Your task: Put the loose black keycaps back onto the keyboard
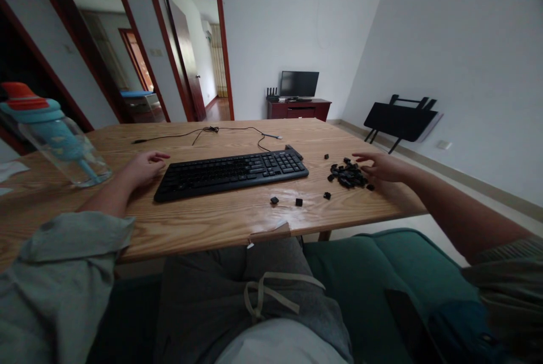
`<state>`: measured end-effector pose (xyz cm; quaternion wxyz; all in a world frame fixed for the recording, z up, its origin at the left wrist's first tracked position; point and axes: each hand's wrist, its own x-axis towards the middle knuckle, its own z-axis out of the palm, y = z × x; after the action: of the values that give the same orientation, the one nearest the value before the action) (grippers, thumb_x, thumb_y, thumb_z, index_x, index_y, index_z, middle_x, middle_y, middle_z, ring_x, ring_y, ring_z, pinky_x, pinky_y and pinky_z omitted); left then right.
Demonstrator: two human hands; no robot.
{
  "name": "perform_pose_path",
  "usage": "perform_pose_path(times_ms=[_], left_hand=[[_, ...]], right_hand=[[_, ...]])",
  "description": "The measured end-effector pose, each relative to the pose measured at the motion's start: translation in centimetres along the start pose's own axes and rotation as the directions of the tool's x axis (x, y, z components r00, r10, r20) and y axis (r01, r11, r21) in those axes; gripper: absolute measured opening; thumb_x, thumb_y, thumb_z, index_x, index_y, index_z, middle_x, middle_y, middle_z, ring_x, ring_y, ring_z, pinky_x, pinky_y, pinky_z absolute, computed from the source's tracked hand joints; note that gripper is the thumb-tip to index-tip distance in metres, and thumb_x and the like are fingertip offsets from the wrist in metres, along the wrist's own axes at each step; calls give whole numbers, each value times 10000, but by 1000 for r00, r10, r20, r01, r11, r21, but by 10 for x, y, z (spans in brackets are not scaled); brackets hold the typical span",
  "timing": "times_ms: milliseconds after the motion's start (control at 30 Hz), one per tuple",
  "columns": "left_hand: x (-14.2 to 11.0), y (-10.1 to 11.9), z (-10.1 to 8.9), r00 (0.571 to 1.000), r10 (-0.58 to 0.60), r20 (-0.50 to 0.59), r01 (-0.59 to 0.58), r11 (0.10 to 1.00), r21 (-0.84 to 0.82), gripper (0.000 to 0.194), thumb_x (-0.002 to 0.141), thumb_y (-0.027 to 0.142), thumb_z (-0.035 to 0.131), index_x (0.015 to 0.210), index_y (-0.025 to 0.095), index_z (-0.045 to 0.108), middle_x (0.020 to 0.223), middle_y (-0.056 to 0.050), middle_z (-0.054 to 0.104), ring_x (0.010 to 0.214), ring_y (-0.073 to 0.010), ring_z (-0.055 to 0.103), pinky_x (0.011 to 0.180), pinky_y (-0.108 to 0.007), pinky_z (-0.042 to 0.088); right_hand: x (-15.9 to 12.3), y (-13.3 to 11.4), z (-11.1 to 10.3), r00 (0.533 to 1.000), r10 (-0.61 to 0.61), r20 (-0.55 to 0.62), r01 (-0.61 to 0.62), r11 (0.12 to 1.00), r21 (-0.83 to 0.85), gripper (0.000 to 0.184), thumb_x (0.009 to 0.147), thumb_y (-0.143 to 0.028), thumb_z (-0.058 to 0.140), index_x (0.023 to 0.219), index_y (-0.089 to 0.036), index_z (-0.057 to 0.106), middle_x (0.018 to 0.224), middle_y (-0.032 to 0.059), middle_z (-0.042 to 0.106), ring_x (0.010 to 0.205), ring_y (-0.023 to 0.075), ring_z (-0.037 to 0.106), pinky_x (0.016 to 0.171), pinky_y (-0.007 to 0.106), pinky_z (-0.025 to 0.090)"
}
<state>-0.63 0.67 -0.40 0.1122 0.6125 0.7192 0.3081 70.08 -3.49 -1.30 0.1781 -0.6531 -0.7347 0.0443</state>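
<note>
A black keyboard [231,174] lies across the middle of a wooden table [212,222]. My left hand [144,166] rests on the table at the keyboard's left end, fingers loosely curved, holding nothing. My right hand [379,167] reaches over the right side of a pile of several loose black keycaps [348,175], fingers spread, touching the pile's edge. Three single keycaps [298,201] lie apart nearer the table's front edge.
A clear water bottle with a teal and red lid [55,137] lies tilted at the table's left. The keyboard's cable [212,131] trails across the far side. A green sofa [382,273] is under me. A folded black table [401,120] leans on the right wall.
</note>
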Motion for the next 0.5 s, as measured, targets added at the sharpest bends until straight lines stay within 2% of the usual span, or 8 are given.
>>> perform_pose_path(times_ms=[100, 233, 367, 500], left_hand=[[3, -5, 0, 1000, 7, 21, -7, 1000, 4, 291, 809, 250, 582, 1079, 206, 682, 747, 23, 620, 686, -143, 532, 633, -224, 420], [1, -5, -3, 998, 32, 53, -33, 999, 13, 404, 768, 347, 595, 1104, 146, 695, 774, -20, 642, 688, -157, 539, 605, -230, 424], [-2, -2, -6, 998, 46, 52, -47, 999, 20, 471, 747, 373, 589, 1115, 104, 709, 776, -39, 652, 664, -157, 544, 595, -237, 419], [-3, -2, -8, 999, 24, 49, -27, 998, 57, 477, 756, 399, 584, 1124, 125, 717, 746, -22, 647, 635, -158, 533, 575, -239, 413]], right_hand=[[18, 0, 1, 994, 31, 101, -30, 999, -13, 517, 782, -355, 639, 1268, -195, 712, 1091, 91, 787, 726, 197, 702, 690, 315, 545], [27, -1, 3, 994, -49, 99, 56, 997, -61, 391, 795, -388, 633, 1118, -226, 782, 1001, 78, 800, 856, 252, 722, 797, 352, 545], [17, -5, 0, 995, -53, 90, 57, 997, -49, 434, 829, -452, 605, 1182, -249, 755, 1040, 65, 796, 854, 251, 728, 768, 349, 549], [-8, -7, -17, 998, -2, 59, 6, 998, -67, 462, 832, -462, 591, 1196, -223, 745, 1096, 94, 781, 844, 260, 727, 735, 361, 547]])
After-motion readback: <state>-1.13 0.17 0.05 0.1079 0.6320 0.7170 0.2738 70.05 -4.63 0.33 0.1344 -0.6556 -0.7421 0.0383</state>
